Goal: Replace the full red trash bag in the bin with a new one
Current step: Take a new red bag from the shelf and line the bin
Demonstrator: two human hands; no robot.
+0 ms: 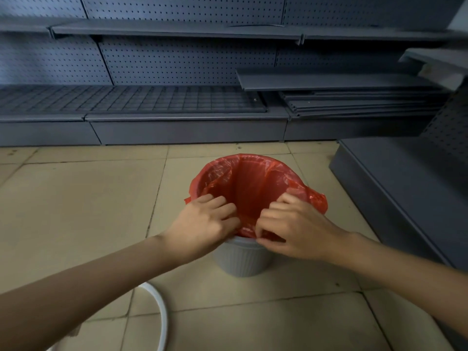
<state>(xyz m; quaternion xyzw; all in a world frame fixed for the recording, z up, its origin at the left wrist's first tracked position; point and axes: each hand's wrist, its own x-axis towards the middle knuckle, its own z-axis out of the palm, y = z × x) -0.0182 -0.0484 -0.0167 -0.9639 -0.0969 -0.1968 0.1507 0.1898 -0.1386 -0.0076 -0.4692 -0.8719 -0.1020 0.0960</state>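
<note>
A small grey ribbed bin [243,259] stands on the tiled floor with a red trash bag [249,188] lining it, the bag's edge folded over the far rim. My left hand [205,224] pinches the bag's edge at the near left rim. My right hand [293,229] pinches the red plastic at the near right rim, and a loose flap of bag sticks out behind it. The inside of the bag looks hollow; its bottom is hidden by my hands.
Dark grey pegboard shelving [177,102] runs along the back, with loose shelf boards [354,102] stacked at right. A grey shelf base [405,198] juts out on the right of the bin. A white ring [162,315] lies on the floor at lower left.
</note>
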